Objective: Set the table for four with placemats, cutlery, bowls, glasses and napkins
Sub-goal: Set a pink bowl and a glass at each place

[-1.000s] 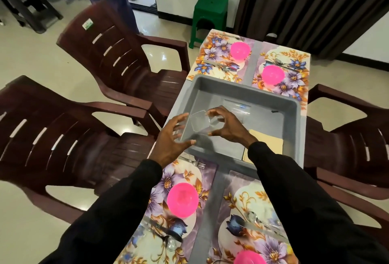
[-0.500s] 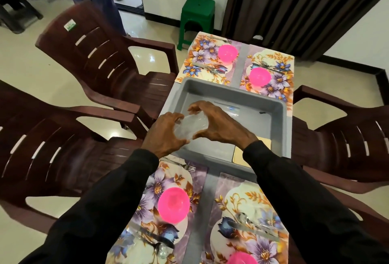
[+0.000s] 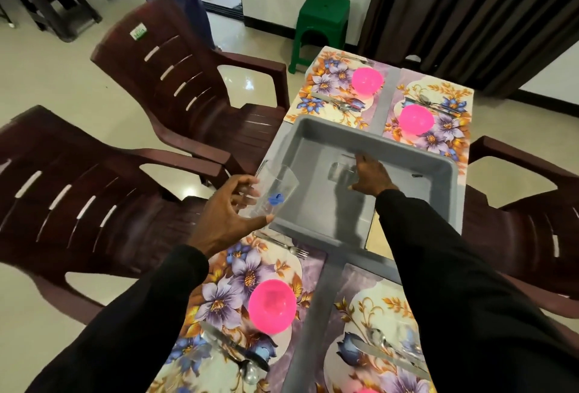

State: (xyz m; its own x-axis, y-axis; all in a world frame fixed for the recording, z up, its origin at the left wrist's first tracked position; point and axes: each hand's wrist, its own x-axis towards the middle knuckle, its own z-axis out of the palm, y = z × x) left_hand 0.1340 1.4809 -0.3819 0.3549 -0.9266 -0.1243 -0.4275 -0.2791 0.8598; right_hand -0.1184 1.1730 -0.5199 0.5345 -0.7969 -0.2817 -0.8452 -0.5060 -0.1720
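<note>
Glass [image 3: 275,193] gripped by left hand [image 3: 226,220] beside tub [image 3: 391,144] rim; right hand [image 3: 371,175] clasps second glass [image 3: 340,172] (inside).

Tub [image 3: 376,139] sits mid-table, far mats [image 3: 326,82] behind it, near mats [image 3: 238,273] in front, a bowl [image 3: 272,305] on each. Left hand [image 3: 225,220] holds a glass [image 3: 272,192] over the tub's near-left corner; right hand [image 3: 371,178] inside, gripping a second glass [image 3: 340,172]. Chairs [image 3: 188,89] flank both sides.

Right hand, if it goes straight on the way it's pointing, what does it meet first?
The clear glass lying in the grey tub, just ahead of the right hand; they may already touch. Beyond it, the tub's far wall.
</note>
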